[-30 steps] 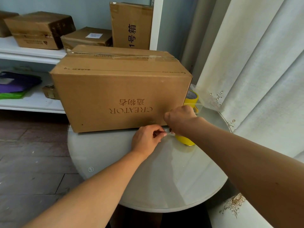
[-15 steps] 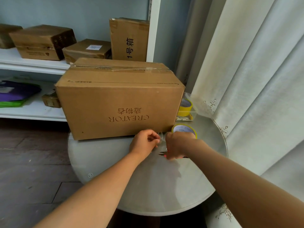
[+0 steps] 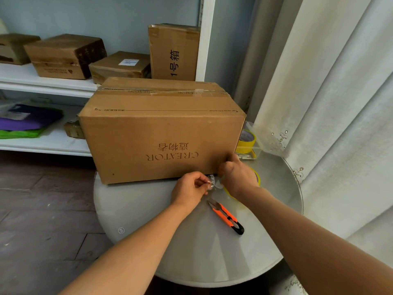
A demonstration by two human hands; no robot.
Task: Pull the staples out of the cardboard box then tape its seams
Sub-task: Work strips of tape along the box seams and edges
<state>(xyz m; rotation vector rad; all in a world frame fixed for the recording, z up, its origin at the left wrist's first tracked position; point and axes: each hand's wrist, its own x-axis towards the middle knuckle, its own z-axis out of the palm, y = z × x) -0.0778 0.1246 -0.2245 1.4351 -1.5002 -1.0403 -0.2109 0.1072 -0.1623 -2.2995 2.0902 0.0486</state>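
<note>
A brown cardboard box (image 3: 161,133) printed CREATOR stands on the round grey table (image 3: 148,220), with clear tape along its top seam. My left hand (image 3: 188,189) pinches the loose end of crumpled clear tape (image 3: 213,182) just in front of the box's lower edge. My right hand (image 3: 239,177) grips a yellow-cored tape roll (image 3: 257,177), mostly hidden behind it, with its fingers against the box's lower right corner. Orange and black snips (image 3: 226,217) lie on the table below my hands.
A second yellow tape roll (image 3: 246,140) sits in a clear tray (image 3: 256,149) right of the box. White shelves (image 3: 42,84) behind hold several cardboard boxes and purple and green items. A white curtain (image 3: 329,124) hangs close on the right.
My right hand has moved with the tape roll up to the box's lower right corner. The snips now lie free on the table. My left hand still pinches the tape end.
</note>
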